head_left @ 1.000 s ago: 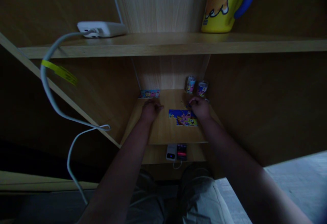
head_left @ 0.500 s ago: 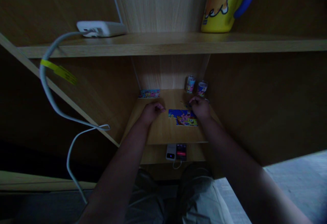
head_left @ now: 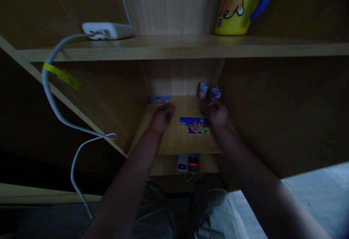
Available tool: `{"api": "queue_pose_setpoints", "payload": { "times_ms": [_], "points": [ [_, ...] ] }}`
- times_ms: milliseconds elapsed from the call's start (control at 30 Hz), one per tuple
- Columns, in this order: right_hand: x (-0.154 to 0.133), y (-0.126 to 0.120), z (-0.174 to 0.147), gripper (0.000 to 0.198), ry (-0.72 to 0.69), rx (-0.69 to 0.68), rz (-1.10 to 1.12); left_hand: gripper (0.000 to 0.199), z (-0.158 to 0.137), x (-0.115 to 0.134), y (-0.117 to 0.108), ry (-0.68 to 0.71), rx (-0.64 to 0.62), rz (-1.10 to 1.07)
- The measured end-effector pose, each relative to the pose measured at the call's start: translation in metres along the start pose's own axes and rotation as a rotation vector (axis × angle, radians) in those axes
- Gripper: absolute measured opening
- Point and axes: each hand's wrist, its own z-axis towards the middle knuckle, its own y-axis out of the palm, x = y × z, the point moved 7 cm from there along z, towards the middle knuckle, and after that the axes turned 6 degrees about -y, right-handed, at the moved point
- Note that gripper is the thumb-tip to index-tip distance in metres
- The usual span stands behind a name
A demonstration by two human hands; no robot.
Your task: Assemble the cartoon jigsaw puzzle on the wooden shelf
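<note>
Puzzle (head_left: 200, 125) flat btwn L fingers (head_left: 171, 111) & R fingers (head_left: 213, 103), apart from L

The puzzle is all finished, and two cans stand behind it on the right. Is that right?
Not quite: the puzzle isn't finished. The head view shows its near left corner missing, with loose pieces behind it. The two cans do stand behind it on the right.
</note>
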Motion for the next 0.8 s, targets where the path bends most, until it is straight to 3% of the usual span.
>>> {"api": "queue_pose_setpoints", "payload": {
  "times_ms": [100, 233, 367, 533, 667, 733, 800],
  "points": [
    [0.015, -0.010, 0.006, 0.024, 0.067, 0.165, 0.130, 0.027, -0.007, 0.024, 0.006, 0.136, -0.059, -0.018],
    [0.033, -0.014, 0.013, 0.018, 0.158, 0.279, 0.250, 0.025, -0.022, 0.058, 0.025, 0.346, -0.223, -0.046],
    [0.047, -0.015, 0.012, 0.012, 0.281, 0.380, 0.347, 0.023, -0.026, 0.069, 0.034, 0.415, -0.282, -0.039],
    [0.039, -0.014, 0.014, 0.018, 0.214, 0.314, 0.296, 0.021, -0.019, 0.062, 0.035, 0.366, -0.254, -0.044],
    [0.031, -0.031, 0.012, 0.020, 0.178, 0.360, 0.209, 0.021, -0.018, 0.061, 0.034, 0.360, -0.216, -0.041],
    [0.028, -0.038, 0.008, 0.023, 0.200, 0.261, 0.103, 0.021, -0.019, 0.062, 0.033, 0.367, -0.199, -0.036],
    [0.020, -0.036, 0.000, 0.028, 0.131, 0.030, -0.071, 0.020, -0.020, 0.062, 0.033, 0.371, -0.188, -0.029]
  ]
}}
